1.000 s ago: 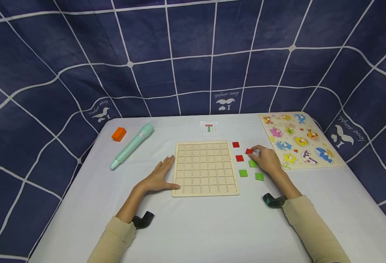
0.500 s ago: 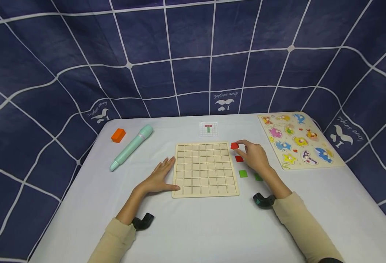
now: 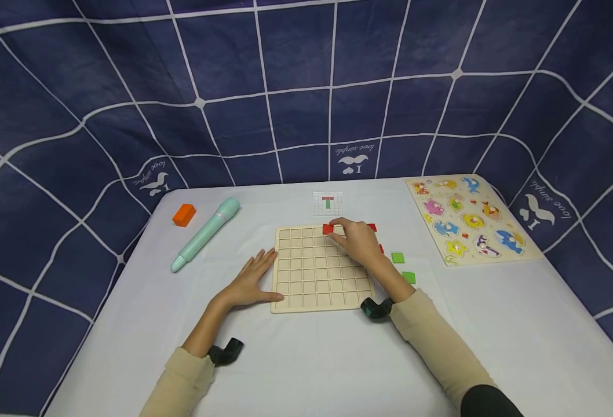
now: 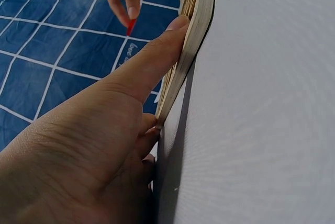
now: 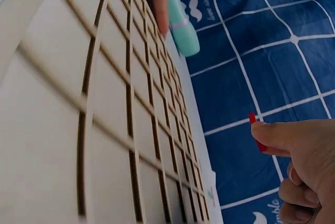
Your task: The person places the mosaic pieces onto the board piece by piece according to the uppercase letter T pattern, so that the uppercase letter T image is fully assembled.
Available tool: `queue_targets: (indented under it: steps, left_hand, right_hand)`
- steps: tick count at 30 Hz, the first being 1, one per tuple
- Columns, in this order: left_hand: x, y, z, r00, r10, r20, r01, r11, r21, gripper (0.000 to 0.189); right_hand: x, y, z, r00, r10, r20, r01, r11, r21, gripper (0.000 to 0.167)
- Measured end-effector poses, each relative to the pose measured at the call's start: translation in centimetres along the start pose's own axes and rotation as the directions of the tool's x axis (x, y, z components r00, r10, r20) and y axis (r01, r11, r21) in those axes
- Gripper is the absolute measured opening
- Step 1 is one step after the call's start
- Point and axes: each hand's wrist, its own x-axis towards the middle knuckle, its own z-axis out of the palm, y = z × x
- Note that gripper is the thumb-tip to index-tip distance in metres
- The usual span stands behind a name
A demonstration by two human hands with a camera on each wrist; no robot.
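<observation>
My right hand (image 3: 361, 243) pinches a red square tile (image 3: 328, 229) between thumb and fingertips, over the far edge of the wooden grid board (image 3: 301, 272). In the right wrist view this tile (image 5: 256, 132) stands off the board's surface. The left hand (image 3: 249, 285) rests along the board's left side with fingers spread; its thumb (image 4: 157, 59) lies on the near-left corner. Right of the board, a red tile (image 3: 372, 227) and another red tile (image 3: 381, 248) are partly hidden by the right hand. Two green tiles (image 3: 397, 258) lie farther right.
Behind the board lies a pattern card (image 3: 328, 204) showing a red and green T. A mint-green microphone-shaped object (image 3: 204, 234) and an orange block (image 3: 183, 215) are at the left. An animal peg puzzle (image 3: 468, 223) occupies the back right of the white table.
The right hand has carried the red tile leftward from among the loose tiles to over the board's far edge. Its forearm now covers one green tile. The left hand stays in place.
</observation>
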Motion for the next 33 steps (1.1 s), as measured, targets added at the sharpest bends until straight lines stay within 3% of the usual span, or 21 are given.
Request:
queue_targets:
  steps: [8,16,25,33]
  left_hand:
    - [-0.1,-0.1,-0.1,1.000,0.016,-0.019,-0.016,1.000,-0.001,0.112]
    - [-0.1,-0.2,-0.1,1.000,0.008,-0.008,-0.008,1.000,-0.003,0.111]
    - [-0.1,-0.1,0.0,1.000,-0.001,-0.014,0.001,1.000,-0.001,0.112]
    - [-0.1,-0.1,0.1,1.000,-0.004,-0.018,0.004,1.000,0.004,0.113]
  right_hand:
    - [1.1,-1.6,2.6,1.000,-0.018,-0.025,0.019,0.998,0.056,0.033]
    - [1.6,-2.0,4.9,0.999,0.026,0.032,-0.028,0.998,0.064,0.036]
    - [1.5,-1.7,5.8,0.993,0.082,0.082,-0.091,0.990,0.107,0.031]
    - [1.3,-1.5,6.0,0.989,0.080,0.125,-0.090,0.993,0.080,0.030]
